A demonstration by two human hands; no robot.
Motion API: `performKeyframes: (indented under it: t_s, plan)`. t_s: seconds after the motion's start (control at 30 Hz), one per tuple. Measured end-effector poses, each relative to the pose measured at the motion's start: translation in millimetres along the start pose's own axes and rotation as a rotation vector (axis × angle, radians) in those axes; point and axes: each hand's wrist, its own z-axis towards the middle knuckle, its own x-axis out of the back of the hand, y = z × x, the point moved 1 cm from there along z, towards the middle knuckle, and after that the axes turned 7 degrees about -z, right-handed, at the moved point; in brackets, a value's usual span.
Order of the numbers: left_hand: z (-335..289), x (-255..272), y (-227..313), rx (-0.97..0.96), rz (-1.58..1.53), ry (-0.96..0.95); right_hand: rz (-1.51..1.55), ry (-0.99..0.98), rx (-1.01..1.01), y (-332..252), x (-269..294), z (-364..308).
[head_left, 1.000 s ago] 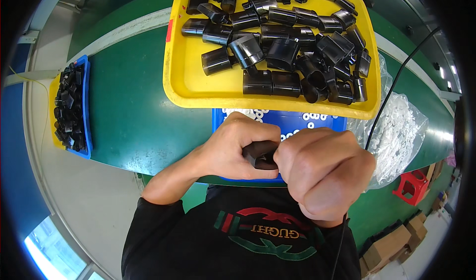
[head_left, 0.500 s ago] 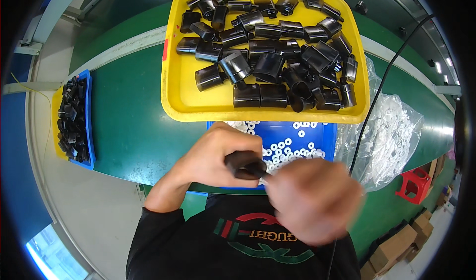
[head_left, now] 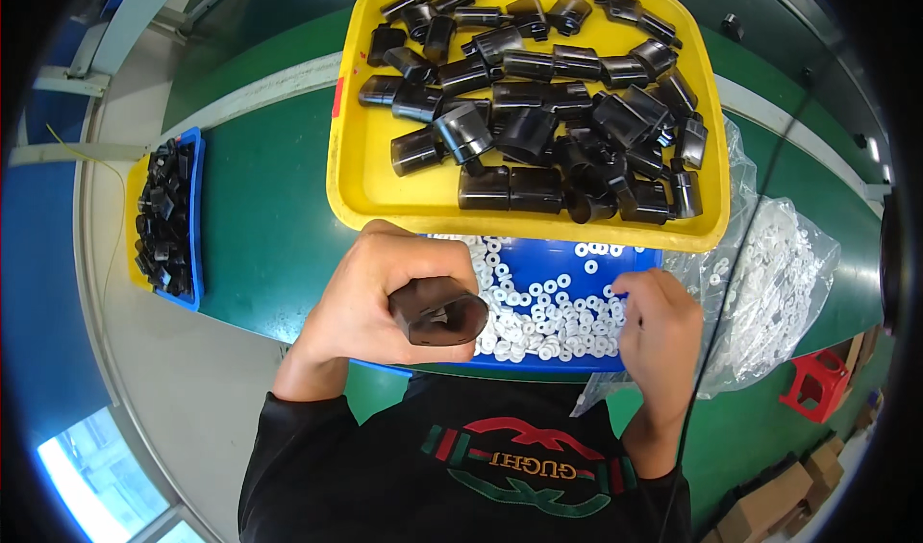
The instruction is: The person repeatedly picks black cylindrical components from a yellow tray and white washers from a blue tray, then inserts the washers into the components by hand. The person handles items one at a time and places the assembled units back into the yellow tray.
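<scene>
My left hand (head_left: pixel 375 298) is wrapped round a dark, see-through plastic housing (head_left: pixel 437 312), its hollow end facing up toward me. Small white ring washers (head_left: pixel 538 327) lie spread and heaped in a blue tray (head_left: pixel 529 255) just right of that hand. Over the tray's right edge is my right hand (head_left: pixel 663 327), fingers curled and fingertips pointing left at the washers. Whether a washer sits between those fingertips is hidden. Beyond both hands a yellow tray (head_left: pixel 385 195) holds several more black housings (head_left: pixel 529 135), lying loosely on their sides.
A clear plastic bag (head_left: pixel 769 293) full of white washers lies right of the blue tray. At the far left, another tray (head_left: pixel 199 221) holds dark parts. A black cable (head_left: pixel 707 360) hangs down past my right arm. A red stool (head_left: pixel 815 386) and cardboard boxes (head_left: pixel 769 490) stand on the floor.
My right hand has left the housing's mouth and moved right and away from me to the washers. My left hand has shifted slightly left, still holding the housing, which now faces up more.
</scene>
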Motion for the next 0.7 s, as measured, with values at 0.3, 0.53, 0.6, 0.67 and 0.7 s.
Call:
performKeyframes:
  t_s: [0.3, 0.53, 0.6, 0.67, 0.7]
  plan:
    - [53, 28, -2, -0.005, 0.263, 0.219, -0.158, 0.180, 0.095, 5, -25, -5]
    - [193, 63, -27, -0.090, 1.015, 0.293, -0.351, 0.192, 0.134, 7, -30, -11]
    - [232, 84, -34, -0.003, 1.106, 0.272, -0.358, 0.199, 0.161, 5, -32, -10]
    - [274, 95, -52, 0.093, 1.109, 0.240, -0.374, 0.211, 0.156, 9, -34, -12]
    - [290, 105, -64, 0.186, 1.087, 0.214, -0.361, 0.209, 0.161, 9, -35, -12]
